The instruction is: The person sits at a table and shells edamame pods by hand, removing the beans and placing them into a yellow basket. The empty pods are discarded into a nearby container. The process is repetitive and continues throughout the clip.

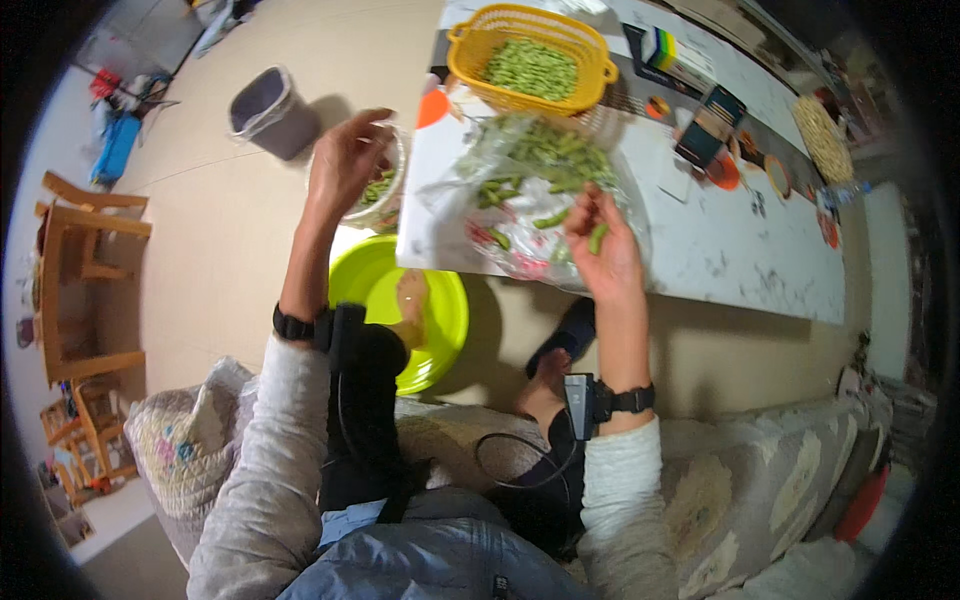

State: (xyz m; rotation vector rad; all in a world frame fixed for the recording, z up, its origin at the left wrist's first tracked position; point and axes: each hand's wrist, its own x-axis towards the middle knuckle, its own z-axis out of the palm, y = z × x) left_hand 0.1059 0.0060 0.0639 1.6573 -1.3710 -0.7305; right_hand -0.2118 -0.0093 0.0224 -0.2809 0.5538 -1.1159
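My left hand (346, 161) is raised over a white-rimmed bin (403, 169) that contains green pods or hulls. Its fingers are partly apart, and I see nothing between them. In my right hand (616, 251) a green soybean pod (598, 238) rests against the curled fingers. That hand is just above a clear plastic bag (442, 217) spread on the table, with a heap of soybean pods (555, 154) at its far side. A few loose pods (553, 219) lie on its near part. Beyond the bag stands a yellow plastic basket (609, 71) holding shelled green beans (532, 70).
The marble-patterned table (742, 277) bears a dark box (710, 126), a white box (679, 56) and a plastic bottle (844, 195). A grey lined wastebasket (274, 112) stands on the floor. One foot is in a lime-green basin (446, 322) below the table edge.
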